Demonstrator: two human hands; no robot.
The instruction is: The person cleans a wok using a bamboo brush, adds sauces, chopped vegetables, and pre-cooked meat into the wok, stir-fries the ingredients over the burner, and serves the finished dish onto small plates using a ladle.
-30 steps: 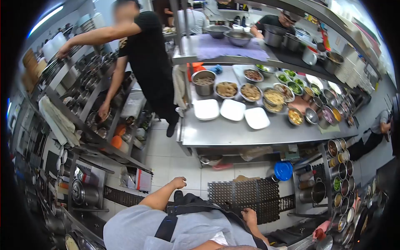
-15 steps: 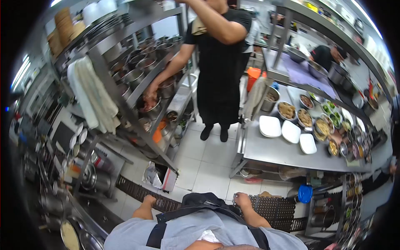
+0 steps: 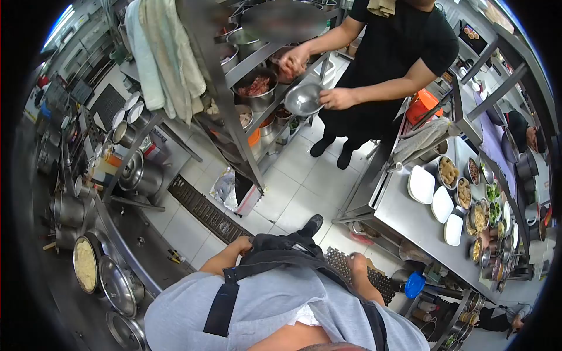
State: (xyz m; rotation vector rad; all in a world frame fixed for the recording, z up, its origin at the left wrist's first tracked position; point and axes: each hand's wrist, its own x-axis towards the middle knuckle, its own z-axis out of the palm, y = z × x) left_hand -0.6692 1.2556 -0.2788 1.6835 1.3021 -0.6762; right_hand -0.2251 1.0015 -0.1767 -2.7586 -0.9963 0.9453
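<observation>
My left hand (image 3: pixel 240 244) hangs low beside the black apron (image 3: pixel 281 248) at my waist, its fingers curled and small in the picture. Over the dark floor mat is my right hand (image 3: pixel 356 262), on the other side of my body, blurred. Whether either hand holds anything is too small to tell. In front of me a co-worker in black (image 3: pixel 398 64) holds a metal bowl (image 3: pixel 304 99) in one hand. The co-worker's other hand is over the shelf, near a pot of raw meat (image 3: pixel 255 86).
Towels (image 3: pixel 167 64) hang from the metal rack at upper left. A steel table (image 3: pixel 404 225) with white plates (image 3: pixel 442 204) and food bowls stands at right. Covered pots (image 3: pixel 119 285) are at lower left. A drain grate (image 3: pixel 205 209) crosses the tiled floor.
My view has turned leftward, so the table now lies further right. A shoe shows ahead of my apron. The co-worker's raised hand has come down, and a metal bowl is visible in it.
</observation>
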